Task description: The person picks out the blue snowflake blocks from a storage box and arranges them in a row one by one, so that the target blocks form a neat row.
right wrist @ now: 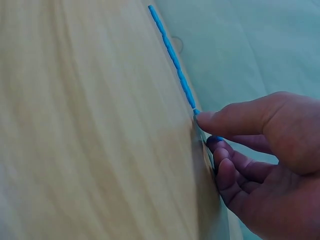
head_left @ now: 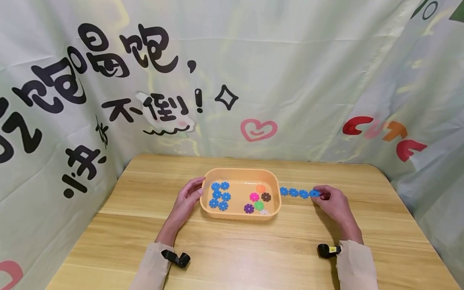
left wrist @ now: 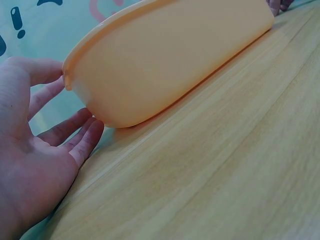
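A pale orange plastic tray [head_left: 241, 215] sits on the table. My left hand [head_left: 188, 195] holds its left end, with fingertips on the rim and lower down on the outer wall [left wrist: 150, 65]. To the right of the tray, my right hand [head_left: 331, 201] pinches the end of a straight chain of several blue snowflake discs [head_left: 293, 192]. Its thumb and fingers [right wrist: 235, 120] cover the last disc; the chain [right wrist: 172, 55] shows edge-on in the right wrist view. Its far end comes right up to the tray's right rim in the head view.
Inside the tray, blue snowflake discs [head_left: 216, 195] lie at the left. At the right lie pink [head_left: 254, 197], brown [head_left: 266, 197], purple [head_left: 249, 208], green [head_left: 259, 205], orange [head_left: 260, 188] and pale [head_left: 264, 212] ones. A printed curtain [head_left: 308, 80] hangs behind the wooden table [head_left: 253, 253].
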